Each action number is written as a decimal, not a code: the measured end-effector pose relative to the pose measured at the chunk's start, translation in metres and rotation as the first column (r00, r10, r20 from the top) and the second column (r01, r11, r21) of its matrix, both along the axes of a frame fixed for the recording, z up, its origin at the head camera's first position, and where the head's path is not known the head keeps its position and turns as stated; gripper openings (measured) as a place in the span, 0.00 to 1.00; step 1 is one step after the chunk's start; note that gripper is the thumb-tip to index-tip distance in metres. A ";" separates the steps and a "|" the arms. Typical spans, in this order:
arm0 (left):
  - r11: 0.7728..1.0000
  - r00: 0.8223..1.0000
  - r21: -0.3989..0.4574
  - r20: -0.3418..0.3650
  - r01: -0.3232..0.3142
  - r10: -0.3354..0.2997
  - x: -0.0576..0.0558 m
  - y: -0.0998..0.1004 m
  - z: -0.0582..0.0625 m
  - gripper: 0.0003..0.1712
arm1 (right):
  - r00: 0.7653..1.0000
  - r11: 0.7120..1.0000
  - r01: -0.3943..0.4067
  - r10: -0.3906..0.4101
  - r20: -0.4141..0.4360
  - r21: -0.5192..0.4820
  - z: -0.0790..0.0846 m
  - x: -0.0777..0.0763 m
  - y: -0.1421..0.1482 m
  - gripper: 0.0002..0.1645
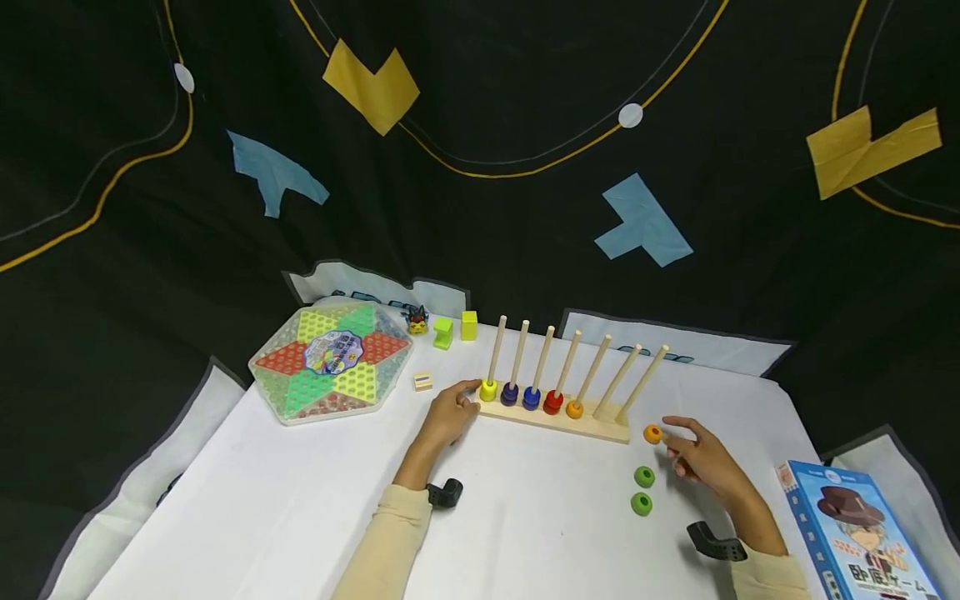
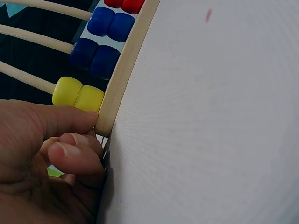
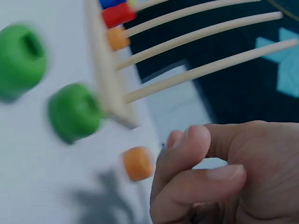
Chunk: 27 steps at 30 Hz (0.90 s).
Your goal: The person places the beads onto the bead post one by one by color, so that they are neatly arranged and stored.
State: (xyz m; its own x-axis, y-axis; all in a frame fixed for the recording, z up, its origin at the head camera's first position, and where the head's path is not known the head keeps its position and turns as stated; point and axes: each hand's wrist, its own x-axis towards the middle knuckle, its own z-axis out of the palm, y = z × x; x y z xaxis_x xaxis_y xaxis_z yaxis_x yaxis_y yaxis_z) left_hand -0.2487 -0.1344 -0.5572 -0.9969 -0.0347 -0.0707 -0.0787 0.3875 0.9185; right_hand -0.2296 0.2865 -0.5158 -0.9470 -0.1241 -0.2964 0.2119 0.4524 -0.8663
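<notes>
A wooden peg rack (image 1: 555, 421) stands on the table with a row of upright pegs. Paired yellow beads (image 2: 78, 94), dark blue beads, blue beads and red beads sit on its pegs from the left, then a single orange bead (image 1: 574, 409). The two rightmost pegs are bare. My left hand (image 1: 450, 414) grips the rack's left end between thumb and fingers, beside the yellow beads. My right hand (image 1: 703, 458) hovers by a loose orange bead (image 3: 137, 163), its fingers loosely bent with nothing between them. Two green beads (image 1: 643, 477) lie nearer me on the table.
A Chinese checkers box (image 1: 277, 392) lies at the back left. Near it are a small figure (image 1: 416, 320), two yellow-green blocks (image 1: 443, 333) and a small striped block (image 1: 422, 382). A blue game box (image 1: 862, 533) lies at the right edge. Dark cloth hangs behind.
</notes>
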 end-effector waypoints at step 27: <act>1.000 1.000 0.014 -0.001 -0.001 0.001 0.001 0.000 0.003 0.26 | 0.993 0.994 0.066 -0.056 -0.105 0.091 0.039 -0.006 -0.010 0.32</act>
